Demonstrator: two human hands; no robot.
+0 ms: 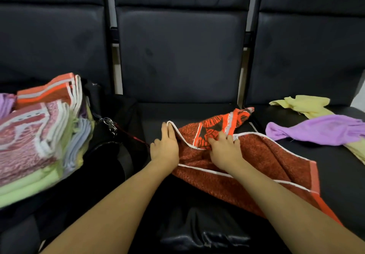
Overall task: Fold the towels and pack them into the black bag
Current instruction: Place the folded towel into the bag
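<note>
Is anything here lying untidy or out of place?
Yes. The purple towel and yellow towel lie crumpled and unfolded on the right seat, unlike the folded stack at left. The orange towel under both hands is bunched, not flat.

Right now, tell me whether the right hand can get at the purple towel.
Probably yes: the purple towel lies uncovered on the seat just right of the right hand, with nothing between them but the orange towel's edge.
</note>
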